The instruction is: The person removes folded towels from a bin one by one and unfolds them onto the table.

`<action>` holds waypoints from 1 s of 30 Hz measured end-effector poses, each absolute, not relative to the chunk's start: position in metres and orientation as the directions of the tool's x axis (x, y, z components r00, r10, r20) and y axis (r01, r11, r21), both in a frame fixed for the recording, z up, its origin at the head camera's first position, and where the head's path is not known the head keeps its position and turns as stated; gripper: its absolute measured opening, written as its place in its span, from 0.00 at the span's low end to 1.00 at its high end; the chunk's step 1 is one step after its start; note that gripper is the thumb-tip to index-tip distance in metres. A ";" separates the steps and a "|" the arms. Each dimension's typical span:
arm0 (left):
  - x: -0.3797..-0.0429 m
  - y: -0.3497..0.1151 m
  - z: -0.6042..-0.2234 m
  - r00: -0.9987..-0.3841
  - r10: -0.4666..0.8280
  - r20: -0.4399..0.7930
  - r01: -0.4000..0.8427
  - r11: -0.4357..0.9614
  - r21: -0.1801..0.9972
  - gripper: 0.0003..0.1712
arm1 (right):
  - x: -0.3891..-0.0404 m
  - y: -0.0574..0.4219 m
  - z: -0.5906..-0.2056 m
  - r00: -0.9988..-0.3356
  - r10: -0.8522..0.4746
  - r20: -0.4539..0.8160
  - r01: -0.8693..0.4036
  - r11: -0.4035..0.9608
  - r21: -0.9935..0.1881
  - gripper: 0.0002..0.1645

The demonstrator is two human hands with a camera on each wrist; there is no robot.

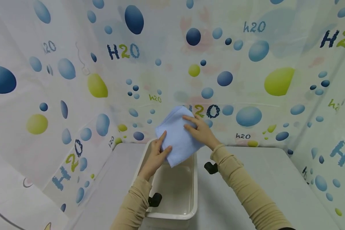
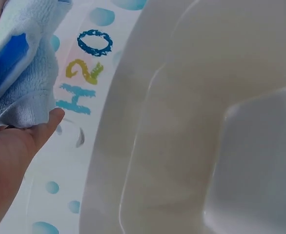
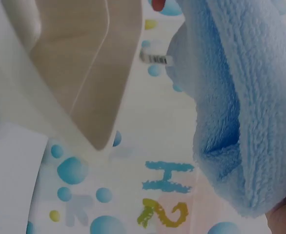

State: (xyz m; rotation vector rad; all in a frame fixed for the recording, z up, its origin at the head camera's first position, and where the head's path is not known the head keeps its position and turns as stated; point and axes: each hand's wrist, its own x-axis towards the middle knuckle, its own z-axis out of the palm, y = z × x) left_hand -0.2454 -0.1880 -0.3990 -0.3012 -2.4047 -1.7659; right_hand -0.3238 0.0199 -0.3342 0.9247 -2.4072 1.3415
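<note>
A folded light blue terry towel (image 1: 180, 137) is held up over the far part of a white plastic tub (image 1: 195, 191). My left hand (image 1: 156, 156) pinches the towel at its lower left edge, with thumb and a finger on the near face. On the upper right side, my right hand (image 1: 200, 129) grips it, fingers spread over the near face. In the right wrist view the towel (image 3: 265, 107) shows its folded layers with a gap between them, and a small white tag (image 3: 155, 59) sticks out. The left wrist view shows the towel's (image 2: 33, 63) rolled-over fold above the left hand (image 2: 9, 156).
The tub stands on a white table (image 1: 247, 191), its inside showing a bare floor. Behind and at both sides hangs a white curtain (image 1: 172, 73) printed with blue and green drops and H2O lettering. Black wrist-worn pieces (image 1: 155, 200) sit by both sleeves.
</note>
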 end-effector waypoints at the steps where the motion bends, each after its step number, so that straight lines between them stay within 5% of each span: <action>1: -0.246 -0.187 -0.398 -0.970 0.081 0.230 0.244 0.286 0.927 0.38 | -0.324 0.023 -0.335 -0.776 -0.411 0.479 -0.623 0.380 -0.684 0.25; 11: -0.253 -0.172 -0.390 -0.969 0.115 0.219 0.244 0.294 0.924 0.36 | -0.327 0.050 -0.345 -0.766 -0.413 0.492 -0.636 0.380 -0.671 0.27; 30: -0.278 -0.121 -0.389 -0.964 0.206 0.167 0.230 0.336 0.914 0.37 | -0.328 0.108 -0.381 -0.846 -0.210 0.490 -0.532 0.396 -0.748 0.26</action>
